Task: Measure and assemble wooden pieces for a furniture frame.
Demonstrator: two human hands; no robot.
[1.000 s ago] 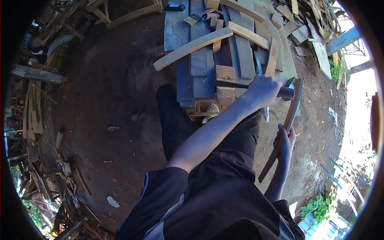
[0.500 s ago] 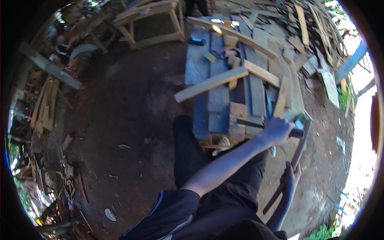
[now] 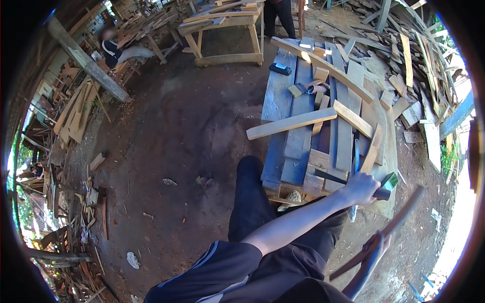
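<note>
In the head view, the clearest change is at the lower right of the frame: the wooden strip, whose upper end lay right by the thick end of the dark tool half a second ago, now leans farther right, with a visible gap between them. That suggests strip and tool are not working on each other at this instant. The strip slants from the lower right up toward the right side, gripped around its middle by the right hand, which is slightly blurred; the strip is clear of the bench. The left hand, right of centre, is clenched around the tool as it was in both earlier pictures, the thin dark end pointing left over the near blocks and the thick end sticking out to the right. Just beyond that hand is a green object, too partly seen to name. The whole view has shifted too: the bench sits lower and farther right in the frame, and more shows at the top, including a wooden stand and a person's dark-clothed legs. The pale wood piece across the bench lies at much the same slant, so the shift looks like head movement, with the bench's pieces left undisturbed.
</note>
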